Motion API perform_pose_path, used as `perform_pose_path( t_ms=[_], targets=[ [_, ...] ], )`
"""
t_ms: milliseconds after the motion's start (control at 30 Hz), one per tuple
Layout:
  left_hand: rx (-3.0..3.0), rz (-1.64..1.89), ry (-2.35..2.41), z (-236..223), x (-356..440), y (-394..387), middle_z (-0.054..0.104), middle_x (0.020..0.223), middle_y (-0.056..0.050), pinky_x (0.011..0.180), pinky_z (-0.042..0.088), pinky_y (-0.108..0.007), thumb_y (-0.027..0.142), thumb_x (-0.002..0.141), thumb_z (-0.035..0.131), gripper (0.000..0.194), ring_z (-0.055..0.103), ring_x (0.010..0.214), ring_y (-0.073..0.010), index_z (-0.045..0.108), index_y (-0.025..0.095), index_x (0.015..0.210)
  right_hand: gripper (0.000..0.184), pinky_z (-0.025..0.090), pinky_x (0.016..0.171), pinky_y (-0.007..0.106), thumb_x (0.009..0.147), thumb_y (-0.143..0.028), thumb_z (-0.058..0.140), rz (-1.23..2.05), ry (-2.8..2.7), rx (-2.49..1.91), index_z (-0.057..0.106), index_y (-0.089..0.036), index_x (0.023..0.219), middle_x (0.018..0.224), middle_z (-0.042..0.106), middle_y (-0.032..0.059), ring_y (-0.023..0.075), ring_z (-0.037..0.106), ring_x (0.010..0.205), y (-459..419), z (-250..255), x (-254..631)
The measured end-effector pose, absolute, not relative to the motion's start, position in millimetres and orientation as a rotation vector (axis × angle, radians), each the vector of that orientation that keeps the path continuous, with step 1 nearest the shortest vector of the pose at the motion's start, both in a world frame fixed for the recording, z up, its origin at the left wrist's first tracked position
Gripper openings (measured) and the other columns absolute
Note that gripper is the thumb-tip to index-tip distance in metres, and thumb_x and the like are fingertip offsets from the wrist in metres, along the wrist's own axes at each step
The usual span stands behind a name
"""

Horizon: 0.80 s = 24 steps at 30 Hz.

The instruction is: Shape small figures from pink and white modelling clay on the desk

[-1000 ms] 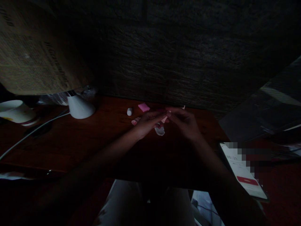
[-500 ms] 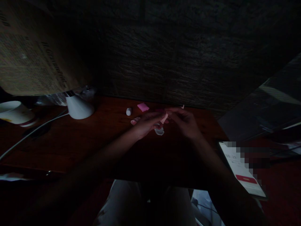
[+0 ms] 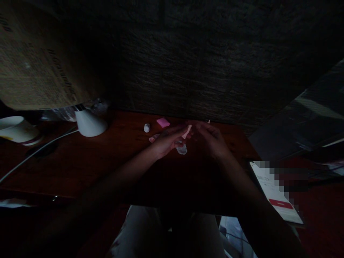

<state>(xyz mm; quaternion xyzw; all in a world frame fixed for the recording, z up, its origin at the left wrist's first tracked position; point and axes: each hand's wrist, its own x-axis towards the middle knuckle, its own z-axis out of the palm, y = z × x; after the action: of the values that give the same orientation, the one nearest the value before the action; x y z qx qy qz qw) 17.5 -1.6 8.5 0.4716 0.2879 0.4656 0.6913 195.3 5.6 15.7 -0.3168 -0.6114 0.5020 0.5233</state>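
The scene is very dark. My left hand point(image 3: 167, 140) and my right hand point(image 3: 211, 139) meet over the middle of a reddish wooden table point(image 3: 113, 161). Their fingertips pinch a small pale pink piece point(image 3: 186, 132) between them. A small translucent whitish scrap point(image 3: 182, 149) lies on the table just below the hands. A pink square piece point(image 3: 163, 123) and a small white lump point(image 3: 146, 128) lie on the table just behind my left hand.
A white lamp base point(image 3: 90, 123) with a cable point(image 3: 34, 153) stands at the back left, a white cup point(image 3: 16, 129) at far left under a printed cardboard sheet point(image 3: 40, 68). A lit phone point(image 3: 276, 195) lies at the right edge. A dark wall rises behind.
Both hands have shifted slightly away from me and the pink piece between the fingertips has tilted up a little. Everything else on the table stays put.
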Motion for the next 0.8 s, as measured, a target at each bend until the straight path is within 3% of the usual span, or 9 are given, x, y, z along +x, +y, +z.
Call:
perform_pose_path(
  t_ms=[200,533,800],
  targets=[
    [1.106,1.016,0.675,3.5,17.0,-1.1,0.070,0.088,-0.004,0.063,0.046,-0.020,0.046,0.074,0.083,0.037,0.061,0.074,-0.0099,0.076,0.017,0.096,0.037,0.046,0.062,0.024,0.080,-0.058,0.075,1.401,-1.487,-0.775,0.080,-0.024,0.096,0.080,0.070,0.0013,0.0118,0.060,0.071,7.0,14.3,198.5],
    [1.043,0.993,0.631,1.0,17.6,0.2,0.069,0.086,-0.003,0.063,0.048,-0.021,0.042,0.073,0.084,0.035,0.061,0.072,-0.0094,0.076,0.017,0.095,0.035,0.045,0.063,0.022,0.079,-0.058,0.076,1.369,-1.493,-0.745,0.077,-0.023,0.082,0.075,0.069,-0.0007,0.0095,0.059,0.068,5.6,13.8,193.8],
    [1.041,1.009,0.673,2.6,17.6,-0.6,0.071,0.088,-0.005,0.063,0.047,-0.021,0.042,0.070,0.086,0.037,0.060,0.071,-0.0092,0.076,0.016,0.094,0.034,0.048,0.067,0.025,0.079,-0.055,0.077,1.324,-1.525,-0.799,0.079,-0.025,0.093,0.084,0.073,0.0011,0.0124,0.063,0.074,7.6,12.3,195.3]
  ],
)
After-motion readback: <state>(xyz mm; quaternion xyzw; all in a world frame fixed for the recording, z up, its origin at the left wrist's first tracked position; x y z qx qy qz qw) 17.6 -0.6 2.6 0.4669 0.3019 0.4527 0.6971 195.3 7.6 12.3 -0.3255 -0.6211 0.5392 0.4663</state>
